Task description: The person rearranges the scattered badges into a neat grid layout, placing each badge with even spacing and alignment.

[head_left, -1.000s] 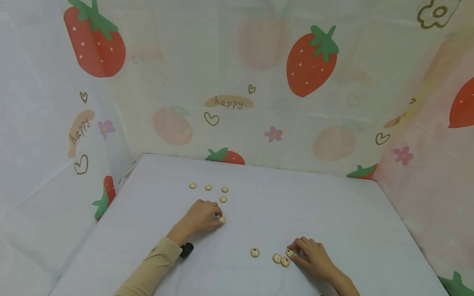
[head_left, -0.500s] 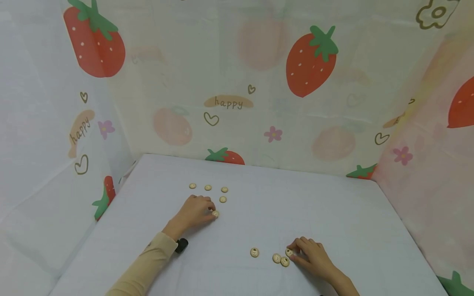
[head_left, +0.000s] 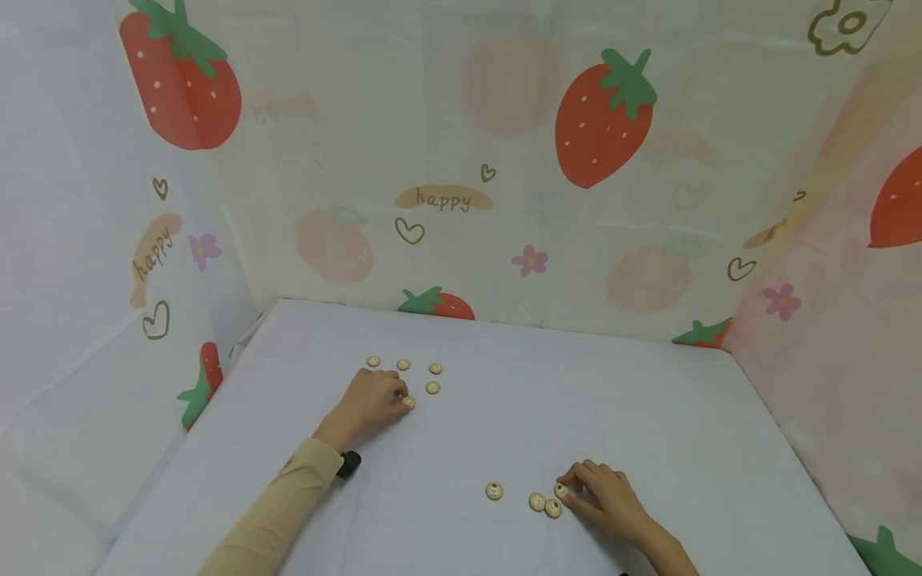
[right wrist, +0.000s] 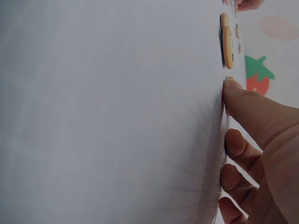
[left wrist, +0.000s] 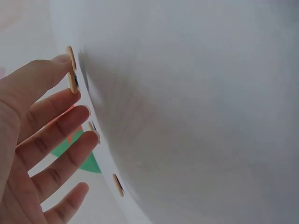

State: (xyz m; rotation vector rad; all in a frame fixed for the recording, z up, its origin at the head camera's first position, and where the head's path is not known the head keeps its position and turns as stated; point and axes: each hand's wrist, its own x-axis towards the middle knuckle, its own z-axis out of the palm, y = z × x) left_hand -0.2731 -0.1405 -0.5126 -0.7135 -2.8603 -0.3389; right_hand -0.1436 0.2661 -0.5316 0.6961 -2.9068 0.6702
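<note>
In the head view my left hand [head_left: 370, 398] pinches a small round wooden disc [head_left: 409, 402] between thumb and fingertip, close over the white table. The left wrist view shows that disc [left wrist: 73, 79] edge-on, with the other fingers spread loosely below. Just behind this hand lies a row of three similar discs [head_left: 402, 365], and a single disc [head_left: 432, 388] sits in front of the row's right end. Farther right, my right hand [head_left: 607, 498] holds a disc [head_left: 561, 490] marked with a face by its edges, thumb and finger on either side. Two touching discs [head_left: 552, 508] lie beside its fingertips.
One more disc [head_left: 494, 490] lies left of the pair. A white cloth covers the table [head_left: 648, 400]. Fabric walls printed with strawberries [head_left: 605, 120] rise behind it and at both sides. A black wrist device [head_left: 349, 464] sits at the left cuff.
My left hand has moved back and to the left, taking its disc toward the row. The right hand and the discs near it have stayed in place.
</note>
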